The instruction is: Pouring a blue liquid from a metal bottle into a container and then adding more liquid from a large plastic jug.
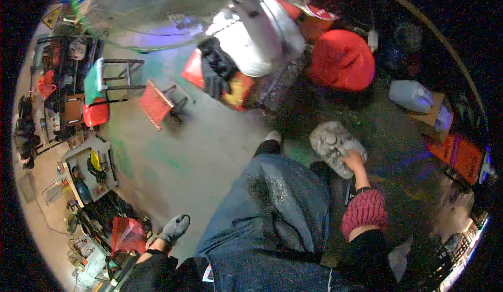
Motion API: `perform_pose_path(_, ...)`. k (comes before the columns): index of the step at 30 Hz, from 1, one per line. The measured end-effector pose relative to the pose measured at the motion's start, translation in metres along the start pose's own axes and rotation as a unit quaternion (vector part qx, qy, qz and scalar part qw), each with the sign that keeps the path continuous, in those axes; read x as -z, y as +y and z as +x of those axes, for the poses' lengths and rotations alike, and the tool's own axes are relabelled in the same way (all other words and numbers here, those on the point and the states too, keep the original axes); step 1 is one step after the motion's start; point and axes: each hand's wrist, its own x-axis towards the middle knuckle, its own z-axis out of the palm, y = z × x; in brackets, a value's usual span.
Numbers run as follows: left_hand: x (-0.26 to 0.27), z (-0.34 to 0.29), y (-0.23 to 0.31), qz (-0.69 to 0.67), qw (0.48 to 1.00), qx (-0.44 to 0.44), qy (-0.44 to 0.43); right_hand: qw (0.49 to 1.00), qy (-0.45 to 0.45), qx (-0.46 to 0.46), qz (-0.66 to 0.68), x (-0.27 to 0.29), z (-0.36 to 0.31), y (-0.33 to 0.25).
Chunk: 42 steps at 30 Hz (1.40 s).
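My right hand (355, 160), bare below a ribbed maroon cuff (365, 211), reaches down at the right of my leg. Its fingers are closed at the top of a smudged greyish-white jug-like container (331, 143) with a round cap-like knob. The container's underside is hidden, so whether it rests on the floor I cannot tell. My left hand (175, 229) wears a grey glove and hangs low at the left, fingers curled with nothing visible in them. Closest to it is a red bag-like thing (128, 235).
A red round container (343, 60) stands ahead right, beside white sacks (243, 43). A translucent jug (409, 96) and an orange box (457, 158) lie at far right. A red-topped stool (155, 106) and a grey tray of tools (90, 169) are at left.
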Motion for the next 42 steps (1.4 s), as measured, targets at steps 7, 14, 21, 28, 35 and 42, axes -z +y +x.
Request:
perform_pose_path(7, 0.147, 0.016, -0.140, -0.005, 0.995, -0.062, 0.078, 0.972, 0.069, -0.076, 0.210, -0.091, -0.129, -0.125)
perform_pose_path(14, 0.214, 0.048, -0.129, 0.138, 0.959, -0.233, 0.084, 0.959, 0.107, -0.079, 0.251, -0.186, -0.176, -0.265)
perform_pose_path(21, 0.261, 0.097, -0.050, 0.357, 0.862, -0.349, 0.085, 0.921, 0.147, -0.100, 0.348, -0.220, -0.223, -0.366)
perform_pose_path(28, 0.336, 0.178, -0.073, 0.489, 0.809, -0.325, -0.019, 0.892, 0.086, -0.192, 0.401, -0.255, -0.202, -0.462)
perform_pose_path(35, 0.488, 0.190, 0.024, 0.553, 0.798, -0.225, -0.087, 0.903, 0.093, -0.219, 0.357, -0.284, -0.105, -0.549)
perform_pose_path(42, 0.614, 0.153, 0.043, 0.631, 0.754, -0.115, -0.144, 0.871, 0.063, -0.205, 0.443, -0.282, -0.022, -0.628)
